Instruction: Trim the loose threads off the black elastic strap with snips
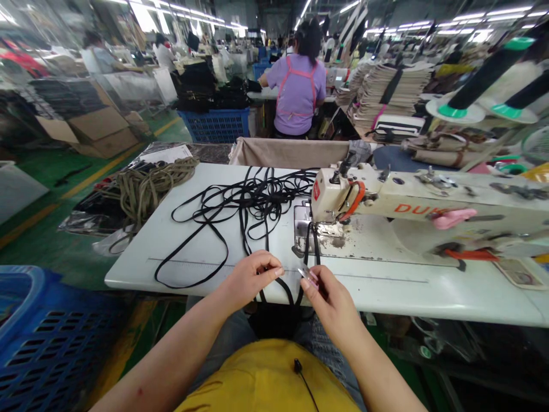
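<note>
My left hand [251,277] hovers at the near edge of the white sewing table [180,240], fingers curled and pinched on a black strap [240,212] that trails from a tangled pile across the table. My right hand [328,297] is closed on a small metal snipper with a pink part [307,274], held close to the strap's ends. Two strap strands run up under the needle of the cream sewing machine [386,200], just beyond both hands.
A bundle of olive cord [148,186] lies at the table's left end. A blue plastic crate [47,337] stands at lower left. Ahead, a person in a purple top [298,86] sits facing away. Thread cones [484,80] rise at upper right.
</note>
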{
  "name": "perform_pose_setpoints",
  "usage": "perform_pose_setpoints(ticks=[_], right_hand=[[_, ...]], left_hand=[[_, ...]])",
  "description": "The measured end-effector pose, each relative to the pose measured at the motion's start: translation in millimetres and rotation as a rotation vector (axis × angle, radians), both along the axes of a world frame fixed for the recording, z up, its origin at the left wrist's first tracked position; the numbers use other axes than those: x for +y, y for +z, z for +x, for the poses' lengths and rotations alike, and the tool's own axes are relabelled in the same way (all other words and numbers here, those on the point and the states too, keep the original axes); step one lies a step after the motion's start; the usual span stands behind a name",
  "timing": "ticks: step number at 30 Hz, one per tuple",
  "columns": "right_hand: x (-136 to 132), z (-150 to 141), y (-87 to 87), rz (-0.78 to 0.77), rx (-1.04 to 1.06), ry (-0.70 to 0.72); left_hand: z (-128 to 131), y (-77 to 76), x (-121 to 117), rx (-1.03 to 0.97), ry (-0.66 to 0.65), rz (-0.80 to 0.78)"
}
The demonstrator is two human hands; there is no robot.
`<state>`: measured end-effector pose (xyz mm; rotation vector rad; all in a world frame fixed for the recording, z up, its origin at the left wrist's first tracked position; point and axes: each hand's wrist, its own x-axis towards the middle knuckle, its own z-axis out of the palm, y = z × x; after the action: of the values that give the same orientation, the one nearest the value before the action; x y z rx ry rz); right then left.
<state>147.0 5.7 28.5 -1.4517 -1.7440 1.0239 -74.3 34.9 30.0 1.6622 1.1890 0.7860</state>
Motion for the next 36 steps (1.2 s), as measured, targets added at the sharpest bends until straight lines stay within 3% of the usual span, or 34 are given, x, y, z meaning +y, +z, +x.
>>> perform_pose_setpoints(ticks=[3, 8, 15, 22, 29, 33, 36], right_hand=[[-4.8, -1.2, 1.4, 0.035, -0.140, 0.101], [-5.1, -3.9, -3.7, 0.091, -0.306, 0.124], [-1.2, -7.1, -15.8, 0.327, -0.413, 0.172], [-0.3, -9.4, -21.6, 0.503, -0.463, 0.179], [0.4, -1.6, -22.7, 0.475, -0.402, 0.114], [3.3, 18.7, -20.6, 0.364, -0.359, 0.034], [11.3, 44.6, -20.9, 0.302, -0.403, -0.098]], left_hand=[[-0.7, -2.6, 1.3, -0.030, 0.013, 0.019], [0.6, -2.6, 0.8, -0.061, 0.004, 0.044], [2.0, -0.4, 0.0, -0.107, 0.001, 0.045], [-1.1, -1.2, 1.1, -0.141, -0.014, 0.050], [-4.4, -0.2, 4.7, -0.136, -0.001, 0.061], [-21.6, 0.8, 9.8, 0.007, 0.026, 0.151], [-34.9, 2.8, 9.3, 0.373, 0.162, 0.316]])
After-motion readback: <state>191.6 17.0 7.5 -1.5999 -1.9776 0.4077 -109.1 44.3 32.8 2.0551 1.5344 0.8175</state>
